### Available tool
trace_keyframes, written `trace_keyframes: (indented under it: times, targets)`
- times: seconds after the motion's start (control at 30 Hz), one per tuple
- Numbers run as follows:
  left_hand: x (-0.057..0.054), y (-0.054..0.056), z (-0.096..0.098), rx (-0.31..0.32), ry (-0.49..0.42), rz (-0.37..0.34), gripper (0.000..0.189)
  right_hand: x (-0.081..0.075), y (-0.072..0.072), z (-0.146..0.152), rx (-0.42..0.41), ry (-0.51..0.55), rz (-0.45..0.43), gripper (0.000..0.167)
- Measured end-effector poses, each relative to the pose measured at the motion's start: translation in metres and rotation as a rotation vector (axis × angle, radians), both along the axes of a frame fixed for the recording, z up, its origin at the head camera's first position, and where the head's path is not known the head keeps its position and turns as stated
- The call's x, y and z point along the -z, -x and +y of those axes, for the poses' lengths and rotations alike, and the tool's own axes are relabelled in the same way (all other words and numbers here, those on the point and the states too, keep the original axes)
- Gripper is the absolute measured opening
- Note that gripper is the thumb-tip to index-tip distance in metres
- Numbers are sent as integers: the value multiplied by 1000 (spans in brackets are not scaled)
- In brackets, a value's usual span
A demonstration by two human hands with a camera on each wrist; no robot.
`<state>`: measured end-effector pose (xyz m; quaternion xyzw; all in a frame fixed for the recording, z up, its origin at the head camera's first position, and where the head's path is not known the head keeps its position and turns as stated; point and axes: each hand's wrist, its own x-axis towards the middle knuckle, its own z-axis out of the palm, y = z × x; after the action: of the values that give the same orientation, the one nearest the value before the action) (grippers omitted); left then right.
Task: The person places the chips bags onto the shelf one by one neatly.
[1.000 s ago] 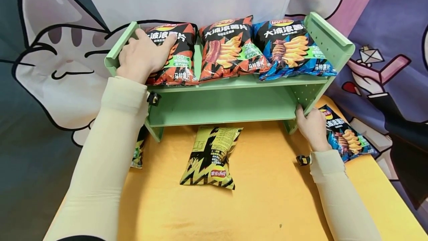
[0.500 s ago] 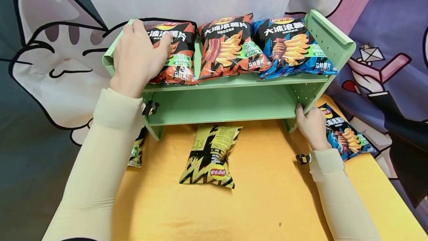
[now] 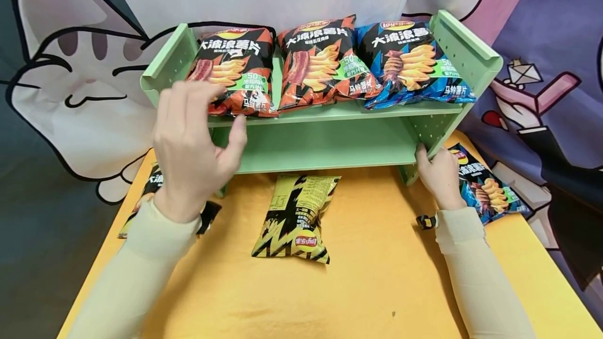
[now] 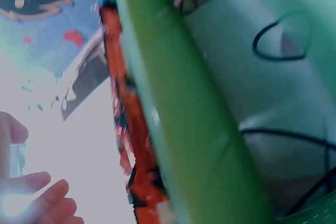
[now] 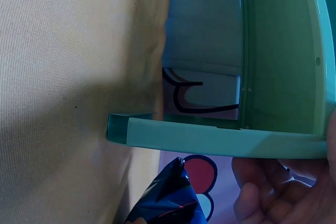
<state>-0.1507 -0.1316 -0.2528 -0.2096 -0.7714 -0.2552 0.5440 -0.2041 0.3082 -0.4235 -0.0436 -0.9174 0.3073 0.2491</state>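
Three crinkly foil crisp bags (image 3: 325, 64) are already laid on the light green metal shelf (image 3: 330, 145), gripped by the right hand (image 3: 438, 174), while the left hand (image 3: 193, 143), relaxed and empty, is held above the yellow-black bag (image 3: 297, 216) on the table.

The left hand (image 3: 193, 145) covers the green shelf's (image 3: 330, 114) left front leg and part of a dark chip bag (image 3: 151, 182) lying behind it, whose print cannot be read. The left wrist view is badly blurred: only smeared fingertips (image 4: 50, 198) at the bottom edge and an orange-red bag (image 4: 136, 145) show. In the right wrist view the right hand (image 5: 283, 187) is cut off by the bottom edge, as is a blue bag (image 5: 168, 200).
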Motion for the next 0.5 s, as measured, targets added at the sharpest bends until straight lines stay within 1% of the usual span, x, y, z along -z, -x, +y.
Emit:
trace_keyframes:
  times: [0.07, 0.13, 0.2, 0.27, 0.33, 0.37, 0.43, 0.5]
  targets:
    - [15, -8, 2, 53, -13, 74, 47, 0, 0, 0, -6, -2, 11, 52]
    - [31, -15, 3, 98, 7, 121, 44, 0, 2, 0, -4, -7, 26, 52]
    - [46, -23, 4, 138, 53, 132, 43, 0, 3, 0, -1, -9, 35, 53]
    - [60, -29, 4, 176, 126, 117, 41, 1, 4, 0, 1, -11, 45, 54]
    - [75, -36, 4, 213, 208, 70, 41, 2, 5, 0, 0, -10, 49, 55]
    - [82, -39, 4, 232, 249, 31, 43, 2, 5, 1, 0, -11, 49, 55]
    - [98, -45, 5, 261, 341, -73, 49, 2, 4, 1, 1, -9, 47, 56]
    - [114, -51, 7, 275, 429, -210, 62, 2, 4, 2, 3, -7, 44, 56]
